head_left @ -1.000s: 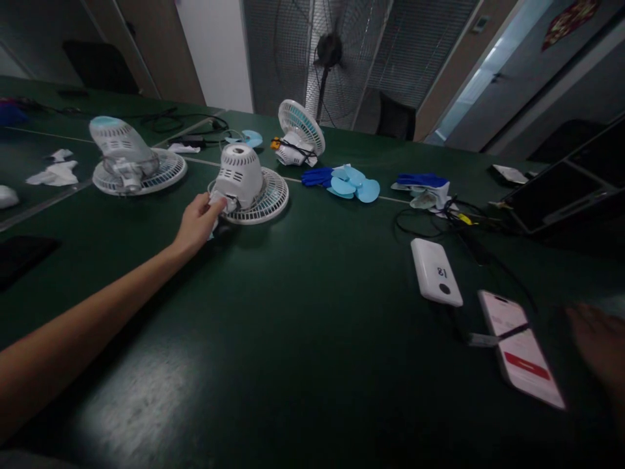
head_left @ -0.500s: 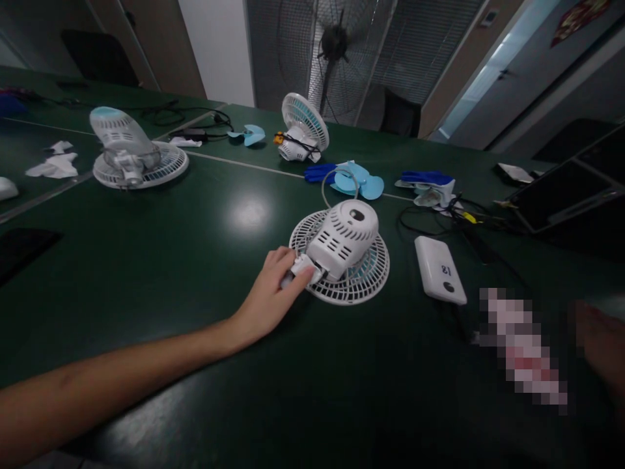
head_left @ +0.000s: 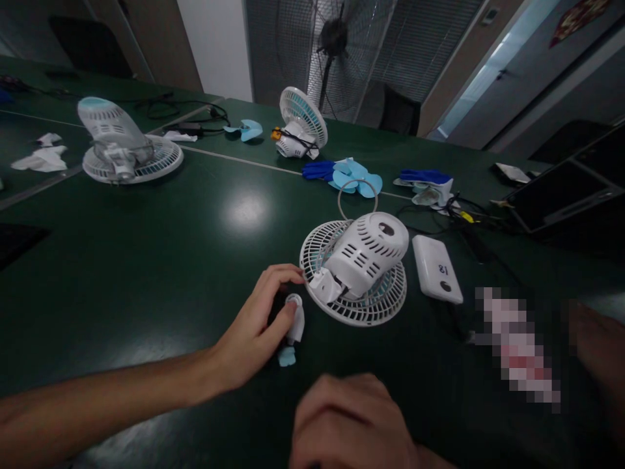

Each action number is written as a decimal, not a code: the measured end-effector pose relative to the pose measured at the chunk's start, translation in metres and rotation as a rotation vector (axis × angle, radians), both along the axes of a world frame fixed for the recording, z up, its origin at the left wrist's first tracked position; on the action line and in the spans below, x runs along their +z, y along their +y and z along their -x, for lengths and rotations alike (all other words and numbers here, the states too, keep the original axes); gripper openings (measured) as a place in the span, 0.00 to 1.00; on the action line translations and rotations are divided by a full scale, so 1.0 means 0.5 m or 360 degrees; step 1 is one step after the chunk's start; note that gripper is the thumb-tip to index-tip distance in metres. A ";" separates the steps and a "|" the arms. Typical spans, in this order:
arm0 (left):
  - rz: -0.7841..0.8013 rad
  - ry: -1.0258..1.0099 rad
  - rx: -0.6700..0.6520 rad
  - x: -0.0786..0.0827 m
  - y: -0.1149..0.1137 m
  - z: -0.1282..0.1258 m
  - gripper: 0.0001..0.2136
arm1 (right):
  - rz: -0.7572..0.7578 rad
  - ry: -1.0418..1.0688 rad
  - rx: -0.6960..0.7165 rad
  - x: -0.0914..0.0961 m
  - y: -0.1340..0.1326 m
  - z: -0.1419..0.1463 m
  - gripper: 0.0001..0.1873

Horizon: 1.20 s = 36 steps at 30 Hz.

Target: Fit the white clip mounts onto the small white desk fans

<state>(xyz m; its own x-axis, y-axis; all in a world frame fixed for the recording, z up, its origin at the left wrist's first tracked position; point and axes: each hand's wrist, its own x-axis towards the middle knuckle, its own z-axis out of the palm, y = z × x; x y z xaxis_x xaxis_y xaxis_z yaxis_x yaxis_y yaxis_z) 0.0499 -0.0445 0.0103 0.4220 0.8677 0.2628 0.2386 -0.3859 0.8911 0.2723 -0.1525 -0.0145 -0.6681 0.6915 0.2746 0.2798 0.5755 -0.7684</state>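
Observation:
My left hand [head_left: 261,322] is on the table, its thumb touching a small white plastic piece [head_left: 297,320] with a light-blue tab. Its fingers are apart from the thumb and reach to the edge of a white fan grille [head_left: 332,311]. On this grille rests a white fan motor housing [head_left: 364,254] with vent slots, tilted, a thin loop of cable [head_left: 340,203] behind it. At the bottom edge, my right hand [head_left: 351,423] is curled closed and slightly blurred; whatever it may hold is hidden.
A white power bank [head_left: 437,268] lies right of the fan. Behind are light-blue fan blades [head_left: 359,176], gloves [head_left: 430,185] and another small fan [head_left: 300,127]. A further fan [head_left: 117,146] stands left. Another person's blurred hand [head_left: 598,352] shows at the far right, near a pixelated patch.
The fan has shifted right and slightly nearer. My left hand has left its white bracket and moved lower, where the small white piece now shows. My right hand has come into view.

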 end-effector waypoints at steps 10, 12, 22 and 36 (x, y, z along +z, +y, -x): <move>-0.0227 0.0738 -0.0081 0.008 0.036 0.023 0.13 | -0.0638 -0.0643 -0.0432 0.033 0.090 0.052 0.13; -0.0197 0.0788 -0.0160 0.005 0.034 0.025 0.14 | -0.0604 -0.0663 -0.0359 0.032 0.092 0.048 0.12; 0.0309 -0.0217 0.0007 -0.011 -0.006 0.011 0.18 | -0.0638 0.0351 -0.0715 0.056 0.091 0.012 0.18; 0.0313 -0.0142 -0.0039 -0.002 0.011 -0.037 0.14 | -0.0732 -0.0170 -0.0813 0.043 0.111 0.031 0.11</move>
<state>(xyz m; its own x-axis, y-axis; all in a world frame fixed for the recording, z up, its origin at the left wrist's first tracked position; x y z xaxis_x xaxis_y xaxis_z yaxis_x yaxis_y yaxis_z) 0.0685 -0.0391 0.0096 0.4263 0.8957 0.1267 0.1481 -0.2072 0.9670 0.2566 -0.0970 0.0068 -0.3297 0.7557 0.5659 0.6630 0.6121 -0.4311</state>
